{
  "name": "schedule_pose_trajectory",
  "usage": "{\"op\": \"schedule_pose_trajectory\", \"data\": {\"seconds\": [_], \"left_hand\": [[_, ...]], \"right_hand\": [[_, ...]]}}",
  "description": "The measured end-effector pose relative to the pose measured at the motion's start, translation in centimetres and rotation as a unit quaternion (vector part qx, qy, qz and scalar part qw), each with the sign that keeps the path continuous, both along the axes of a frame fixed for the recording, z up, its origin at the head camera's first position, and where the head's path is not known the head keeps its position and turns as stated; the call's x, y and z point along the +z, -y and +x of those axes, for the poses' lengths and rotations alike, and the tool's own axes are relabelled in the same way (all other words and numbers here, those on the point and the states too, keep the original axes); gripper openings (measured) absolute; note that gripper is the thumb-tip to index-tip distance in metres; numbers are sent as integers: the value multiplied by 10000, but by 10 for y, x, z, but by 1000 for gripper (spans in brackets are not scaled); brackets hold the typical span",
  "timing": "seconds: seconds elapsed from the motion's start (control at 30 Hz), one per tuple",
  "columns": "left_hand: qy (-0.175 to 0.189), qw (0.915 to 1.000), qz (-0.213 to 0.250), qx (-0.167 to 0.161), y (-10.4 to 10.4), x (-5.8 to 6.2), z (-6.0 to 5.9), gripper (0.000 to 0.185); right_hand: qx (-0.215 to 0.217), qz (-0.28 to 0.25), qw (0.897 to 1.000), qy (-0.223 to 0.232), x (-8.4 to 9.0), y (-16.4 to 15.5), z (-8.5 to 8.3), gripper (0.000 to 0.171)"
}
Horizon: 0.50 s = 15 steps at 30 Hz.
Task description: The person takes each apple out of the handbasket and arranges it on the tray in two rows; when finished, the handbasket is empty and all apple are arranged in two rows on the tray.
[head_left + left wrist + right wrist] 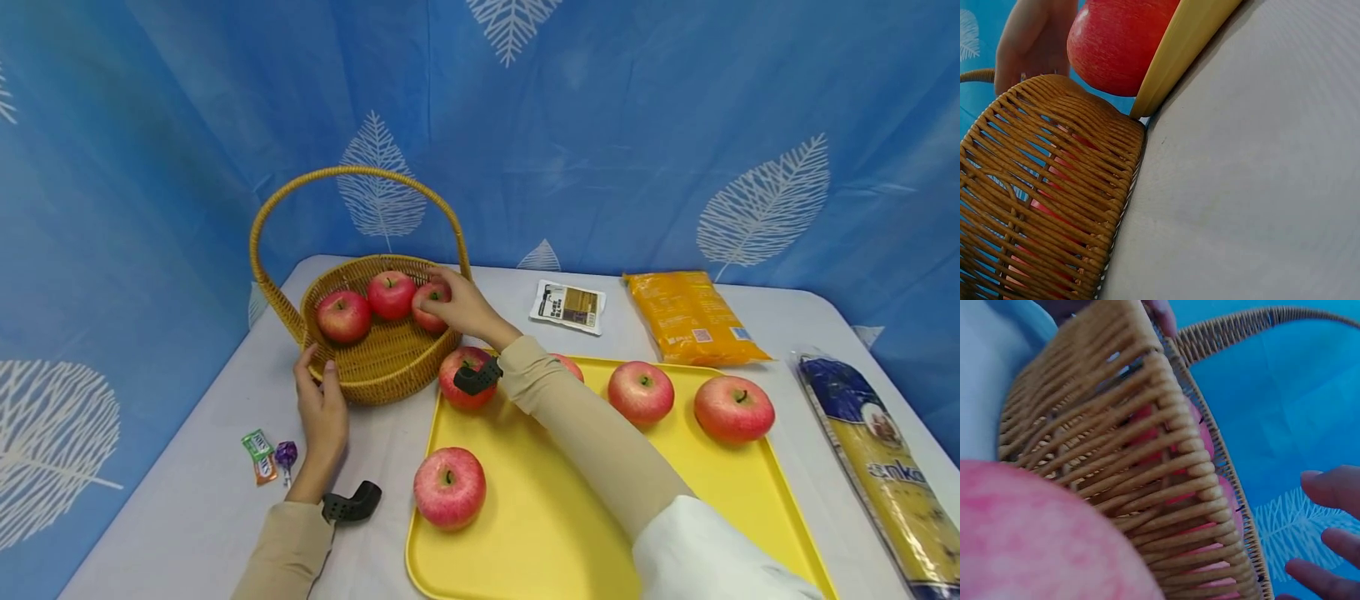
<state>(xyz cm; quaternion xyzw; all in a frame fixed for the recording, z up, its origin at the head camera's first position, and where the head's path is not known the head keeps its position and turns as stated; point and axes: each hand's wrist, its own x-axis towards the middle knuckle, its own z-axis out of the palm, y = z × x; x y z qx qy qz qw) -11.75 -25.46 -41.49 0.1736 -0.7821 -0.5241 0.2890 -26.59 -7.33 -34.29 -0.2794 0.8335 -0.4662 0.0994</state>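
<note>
A wicker basket (390, 383) with a tall handle (352, 172) stands at the table's left and holds three red apples. My right hand (453, 307) reaches into it, its fingers lying on the rightmost apple (427, 308). The right wrist view shows those fingers (1335, 487) fairly straight beside the basket (1135, 456). My left hand (318, 392) grips the basket's near rim, thumb over the edge. A yellow tray (540, 517) beside the basket carries several more apples, one (449, 487) at its near left corner. The left wrist view shows the basket wall (1054, 187) and a tray apple (1116, 44).
Two wrapped candies (266, 454) lie left of my left wrist. Behind the tray lie a small white packet (567, 306) and an orange bag (690, 318). A long blue and yellow bag (877, 467) lies along the right edge. A blue leaf-print curtain closes the back and sides.
</note>
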Motion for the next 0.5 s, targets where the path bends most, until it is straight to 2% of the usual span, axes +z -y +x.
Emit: {"op": "schedule_pose_trajectory", "data": {"seconds": [0.17,0.3,0.5], "left_hand": [[-8,10000,19,-30,0,1,0,42],[16,10000,49,-57,1,0,-1,42],[65,9999,100,-29,1,-3,-2,42]], "right_hand": [[-181,-181,9994,211,-5,7,-12,63],[-380,-271,9986,248,-7,12,-17,59],[-424,7,9989,178,-9,16,-20,62]]}}
